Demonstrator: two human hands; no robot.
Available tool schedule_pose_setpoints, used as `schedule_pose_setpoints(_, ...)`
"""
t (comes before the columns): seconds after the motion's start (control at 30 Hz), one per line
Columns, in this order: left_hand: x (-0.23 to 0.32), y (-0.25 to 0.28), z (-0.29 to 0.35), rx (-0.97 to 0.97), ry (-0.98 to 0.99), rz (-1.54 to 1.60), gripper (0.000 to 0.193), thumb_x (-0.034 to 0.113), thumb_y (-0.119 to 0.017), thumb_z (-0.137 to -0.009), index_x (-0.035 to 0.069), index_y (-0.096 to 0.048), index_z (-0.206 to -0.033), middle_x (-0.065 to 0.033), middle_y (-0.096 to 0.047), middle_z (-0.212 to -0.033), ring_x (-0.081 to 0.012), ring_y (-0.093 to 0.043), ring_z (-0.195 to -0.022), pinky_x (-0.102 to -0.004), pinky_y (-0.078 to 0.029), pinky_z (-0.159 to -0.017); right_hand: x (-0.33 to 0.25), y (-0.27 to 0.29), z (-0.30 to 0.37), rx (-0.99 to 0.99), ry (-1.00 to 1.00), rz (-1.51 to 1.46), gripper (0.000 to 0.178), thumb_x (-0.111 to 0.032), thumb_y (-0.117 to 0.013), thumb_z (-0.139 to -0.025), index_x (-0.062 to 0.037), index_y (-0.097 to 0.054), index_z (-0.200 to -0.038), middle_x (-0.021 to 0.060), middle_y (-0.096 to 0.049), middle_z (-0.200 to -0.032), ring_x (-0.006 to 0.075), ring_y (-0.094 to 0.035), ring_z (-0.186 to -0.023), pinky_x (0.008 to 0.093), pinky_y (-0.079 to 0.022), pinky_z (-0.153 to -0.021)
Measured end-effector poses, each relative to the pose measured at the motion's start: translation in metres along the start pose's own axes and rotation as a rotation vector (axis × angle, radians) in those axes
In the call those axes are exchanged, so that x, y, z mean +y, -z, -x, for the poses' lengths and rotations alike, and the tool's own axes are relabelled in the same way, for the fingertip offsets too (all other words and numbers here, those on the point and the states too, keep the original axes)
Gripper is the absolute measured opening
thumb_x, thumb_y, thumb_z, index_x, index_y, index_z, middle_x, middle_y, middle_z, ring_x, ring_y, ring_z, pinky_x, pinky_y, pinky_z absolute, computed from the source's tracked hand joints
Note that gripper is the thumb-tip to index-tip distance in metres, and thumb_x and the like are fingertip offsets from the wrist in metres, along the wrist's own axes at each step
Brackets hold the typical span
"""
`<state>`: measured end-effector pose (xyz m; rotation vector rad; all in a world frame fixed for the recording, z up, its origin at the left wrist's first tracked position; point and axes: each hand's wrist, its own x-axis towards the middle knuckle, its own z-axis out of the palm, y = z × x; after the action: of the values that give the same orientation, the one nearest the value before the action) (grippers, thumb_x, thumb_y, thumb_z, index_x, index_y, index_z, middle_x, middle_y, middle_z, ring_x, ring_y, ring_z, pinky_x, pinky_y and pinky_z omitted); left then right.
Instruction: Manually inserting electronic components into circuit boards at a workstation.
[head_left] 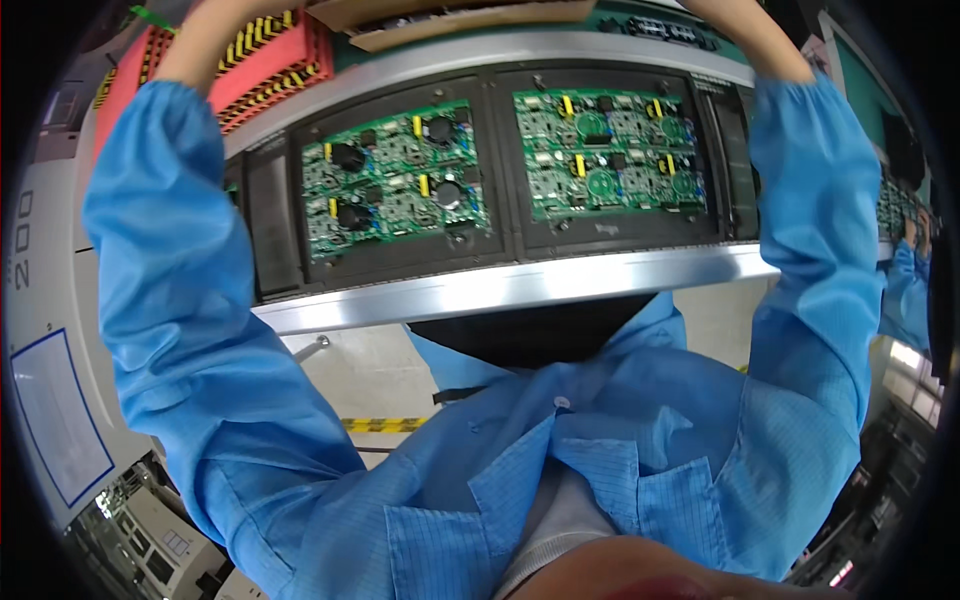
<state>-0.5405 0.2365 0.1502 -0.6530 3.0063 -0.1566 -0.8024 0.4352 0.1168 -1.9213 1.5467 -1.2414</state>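
Both my arms, in blue sleeves, reach forward past the top edge. My left hand and my right hand lie outside the picture, so what they hold is hidden. Between my arms lie two black carrier frames side by side, the left frame (275,215) and the right frame (620,230). A green circuit board panel (390,205) sits in the left one, with several round black parts standing on it. The other green circuit board panel (610,165) shows bare round green spots in the matching places. Yellow block-shaped parts stand on both panels.
A silver metal rail (520,285) runs along the near side of the frames. Red bins (285,65) with yellow-black striped tape stand far left, beside an open cardboard box (470,22). Dark parts (665,30) lie far right. Another person's blue sleeve (905,290) shows at the right rim.
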Motion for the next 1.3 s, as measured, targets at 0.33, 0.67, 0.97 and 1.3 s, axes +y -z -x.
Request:
schedule_pose_setpoints(0.33,0.142,-0.015,0.018,0.105,-0.066,0.889,0.019,0.01,-0.063,-0.096,-0.003,-0.073,-0.106,-0.0117,-0.074,-0.087,-0.0164,-0.069,-0.078,-0.0304,-0.055,-0.072,0.062,0.027,0.165,-0.311,-0.19,0.382,0.033,-0.004,-0.073,-0.09,-0.0074,-0.066,-0.123,0.0032,-0.058,-0.109,0.0143,-0.051,-0.082,0.0283,-0.044,-0.072)
schedule_pose_setpoints(0.67,0.194,-0.1,-0.009,0.159,-0.231,0.758,0.029,0.007,-0.075,-0.085,-0.001,-0.067,-0.112,-0.0191,-0.072,-0.095,-0.0332,-0.071,-0.088,-0.04,-0.057,-0.081,0.061,0.027,0.161,-0.329,-0.125,0.532,0.031,-0.005,-0.078,-0.084,-0.002,-0.067,-0.112,0.0104,-0.065,-0.099,0.0257,-0.064,-0.088,0.0353,-0.054,-0.079)
schedule_pose_setpoints(0.97,0.199,-0.11,-0.02,-0.076,-0.193,0.74,0.033,0.007,-0.08,-0.08,-0.002,-0.069,-0.11,-0.0206,-0.073,-0.099,-0.0341,-0.071,-0.092,-0.0396,-0.057,-0.084,0.048,0.031,0.154,-0.359,-0.06,0.425,0.033,-0.002,-0.079,-0.076,0.0009,-0.07,-0.109,0.016,-0.069,-0.105,0.0365,-0.069,-0.097,0.0414,-0.056,-0.086)
schedule_pose_setpoints(1.3,0.204,-0.106,-0.02,0.08,-0.371,0.565,0.031,0.006,-0.081,-0.077,-0.004,-0.068,-0.104,-0.022,-0.072,-0.099,-0.0402,-0.069,-0.096,-0.0433,-0.056,-0.086,0.125,0.012,0.162,-0.016,0.548,-0.257,0.033,-0.001,-0.081,-0.076,0.0008,-0.072,-0.108,0.0145,-0.071,-0.105,0.0349,-0.07,-0.096,0.0403,-0.057,-0.084)
